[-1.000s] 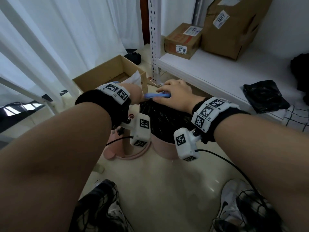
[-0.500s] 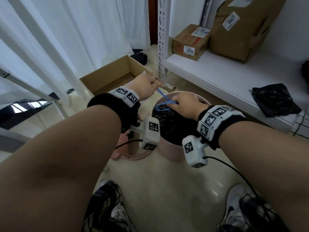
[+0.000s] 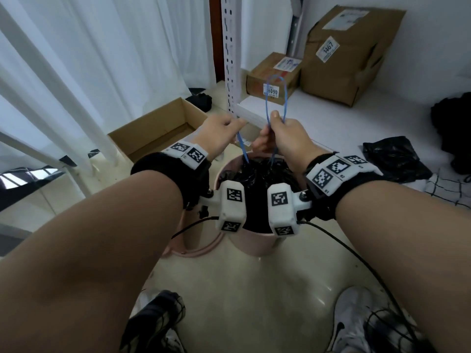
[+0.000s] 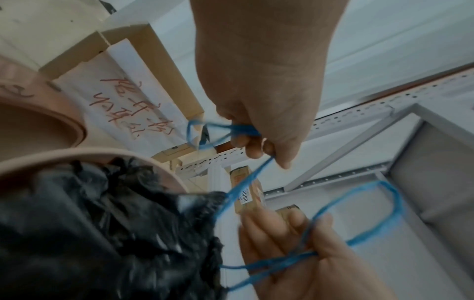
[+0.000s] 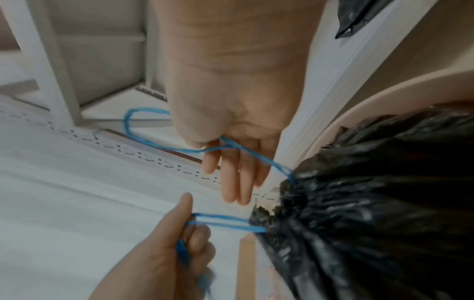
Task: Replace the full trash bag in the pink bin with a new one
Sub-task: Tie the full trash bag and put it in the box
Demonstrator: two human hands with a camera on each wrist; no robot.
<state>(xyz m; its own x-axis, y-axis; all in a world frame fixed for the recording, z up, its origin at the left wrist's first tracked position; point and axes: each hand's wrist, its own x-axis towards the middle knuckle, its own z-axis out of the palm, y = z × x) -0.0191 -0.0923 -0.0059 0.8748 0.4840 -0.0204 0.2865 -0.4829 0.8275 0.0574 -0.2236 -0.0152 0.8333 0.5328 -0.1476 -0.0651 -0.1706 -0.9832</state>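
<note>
Head view, near to far: two shoes (image 3: pixel 356 324) stand on bare floor (image 3: pixel 242 276), then the pink bin (image 3: pixel 254 244), upright, holding the black trash bag (image 3: pixel 257 179) with its gathered neck pointing up. The blue drawstring (image 3: pixel 276 95) runs upward from the neck. The left hand (image 3: pixel 219 135) pinches one strand; the right hand (image 3: pixel 288 135) grips the other, its loop rising above the fist. Beyond stands a white shelf (image 3: pixel 382 118) edge; an open cardboard box (image 3: pixel 158 128) lies far left.

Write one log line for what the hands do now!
left hand: pinches blue drawstring | right hand: pinches drawstring | black bag: cinched, inside pink bin
</note>
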